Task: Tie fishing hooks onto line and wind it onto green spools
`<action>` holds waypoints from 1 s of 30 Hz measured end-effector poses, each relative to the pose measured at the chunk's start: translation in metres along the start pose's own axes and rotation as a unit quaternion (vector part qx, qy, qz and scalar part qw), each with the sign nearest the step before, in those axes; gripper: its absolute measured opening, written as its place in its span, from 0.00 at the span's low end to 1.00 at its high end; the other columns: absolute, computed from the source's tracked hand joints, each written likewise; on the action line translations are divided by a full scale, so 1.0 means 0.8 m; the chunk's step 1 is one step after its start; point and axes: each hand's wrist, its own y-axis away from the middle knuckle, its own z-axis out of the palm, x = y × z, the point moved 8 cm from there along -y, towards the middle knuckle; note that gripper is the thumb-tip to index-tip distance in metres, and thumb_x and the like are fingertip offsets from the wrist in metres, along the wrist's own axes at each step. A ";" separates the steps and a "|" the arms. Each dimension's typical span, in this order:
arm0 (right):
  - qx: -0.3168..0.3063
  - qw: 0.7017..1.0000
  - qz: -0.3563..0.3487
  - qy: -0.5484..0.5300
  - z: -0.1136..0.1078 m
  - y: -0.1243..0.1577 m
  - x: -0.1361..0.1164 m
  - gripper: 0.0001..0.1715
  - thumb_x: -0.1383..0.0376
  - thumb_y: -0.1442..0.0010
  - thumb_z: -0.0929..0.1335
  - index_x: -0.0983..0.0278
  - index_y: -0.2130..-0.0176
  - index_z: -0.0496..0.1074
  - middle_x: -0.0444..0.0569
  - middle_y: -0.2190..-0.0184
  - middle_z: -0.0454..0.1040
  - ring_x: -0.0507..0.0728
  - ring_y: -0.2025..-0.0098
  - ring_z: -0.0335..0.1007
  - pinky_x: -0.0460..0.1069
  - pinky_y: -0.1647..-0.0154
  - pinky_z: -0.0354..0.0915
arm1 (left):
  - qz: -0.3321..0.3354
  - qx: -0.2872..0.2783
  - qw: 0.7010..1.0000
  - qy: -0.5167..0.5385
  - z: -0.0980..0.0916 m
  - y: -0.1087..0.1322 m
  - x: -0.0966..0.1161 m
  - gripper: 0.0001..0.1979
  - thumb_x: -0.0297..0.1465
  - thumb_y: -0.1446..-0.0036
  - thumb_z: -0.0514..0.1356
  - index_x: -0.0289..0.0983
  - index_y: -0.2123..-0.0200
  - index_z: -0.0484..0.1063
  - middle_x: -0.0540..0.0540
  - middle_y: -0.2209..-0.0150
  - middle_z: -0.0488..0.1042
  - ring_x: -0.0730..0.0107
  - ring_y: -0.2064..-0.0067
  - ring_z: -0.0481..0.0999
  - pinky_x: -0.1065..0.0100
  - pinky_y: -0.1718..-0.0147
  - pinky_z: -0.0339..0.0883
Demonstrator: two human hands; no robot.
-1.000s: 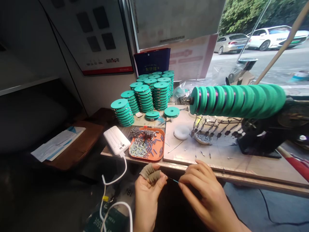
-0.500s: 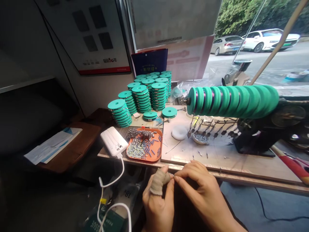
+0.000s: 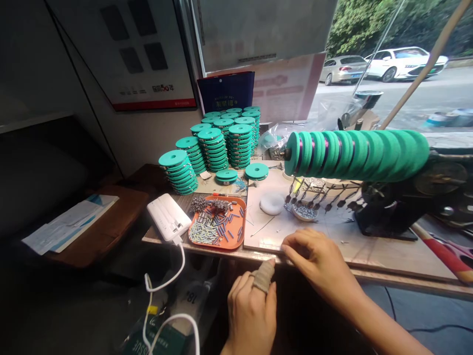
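My left hand (image 3: 253, 305), with a beige wrap (image 3: 263, 277) on its index finger, is below the table's front edge. Its thumb and index finger are slightly apart, and nothing shows between them. My right hand (image 3: 320, 256) rests at the front edge of the pale board (image 3: 384, 251), thumb and index fingertips close together; whatever they pinch is too small to make out. Beyond it are a small bowl of grey beads (image 3: 305, 211) and a white round pad (image 3: 272, 203). An orange tray (image 3: 239, 231) of small metal and coloured pieces lies to the left.
Stacks of green discs (image 3: 211, 148) stand at the back. A row of green spools (image 3: 356, 154) sits on a machine (image 3: 386, 217) at the right, with clips hanging below. A white power bank (image 3: 169, 217) with a cable lies at the left table edge.
My hands have moved apart. The right one went up and right onto the board's edge; the left one moved slightly right and its finger straightened. The view shifted a little.
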 end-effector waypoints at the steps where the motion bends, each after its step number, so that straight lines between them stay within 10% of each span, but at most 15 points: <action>1: 0.003 1.000 -0.004 0.003 0.000 0.001 -0.001 0.12 0.64 0.45 0.62 0.63 0.78 0.69 0.46 0.80 0.70 0.55 0.74 0.64 0.49 0.71 0.57 | 0.003 -0.013 1.000 -0.014 0.003 -0.001 0.002 0.20 0.22 0.47 0.53 0.37 0.49 0.65 0.44 0.70 0.76 0.63 0.71 0.74 0.63 0.71 0.68; 9: 0.013 1.000 -0.004 -0.007 -0.003 0.005 0.001 0.14 0.63 0.44 0.62 0.63 0.78 0.68 0.46 0.80 0.69 0.55 0.74 0.63 0.49 0.72 0.58 | -0.025 -0.035 0.988 -0.150 0.004 -0.009 -0.012 0.24 0.23 0.49 0.55 0.37 0.47 0.63 0.49 0.78 0.72 0.65 0.75 0.73 0.66 0.74 0.64; 18: 0.030 0.999 -0.007 -0.020 -0.004 0.007 -0.003 0.12 0.63 0.44 0.62 0.63 0.77 0.68 0.46 0.79 0.69 0.55 0.74 0.64 0.49 0.71 0.58 | 0.061 0.024 0.996 -0.054 -0.020 -0.007 0.005 0.15 0.23 0.47 0.54 0.35 0.55 0.70 0.46 0.77 0.75 0.68 0.77 0.72 0.68 0.76 0.62; 24: 0.043 0.999 -0.028 -0.009 -0.003 0.009 -0.007 0.12 0.64 0.44 0.62 0.63 0.76 0.68 0.46 0.79 0.69 0.55 0.74 0.63 0.49 0.72 0.58 | 0.003 -0.050 0.986 -0.159 0.005 -0.013 -0.002 0.25 0.23 0.51 0.57 0.37 0.47 0.63 0.50 0.81 0.71 0.66 0.78 0.72 0.68 0.77 0.62; 30: 0.055 0.998 0.003 -0.042 -0.008 0.008 0.005 0.10 0.65 0.44 0.62 0.63 0.75 0.68 0.46 0.78 0.69 0.55 0.72 0.64 0.49 0.71 0.59 | 0.096 -0.091 0.990 -0.046 0.008 -0.002 0.015 0.17 0.23 0.50 0.55 0.38 0.56 0.70 0.48 0.78 0.74 0.67 0.76 0.72 0.68 0.75 0.63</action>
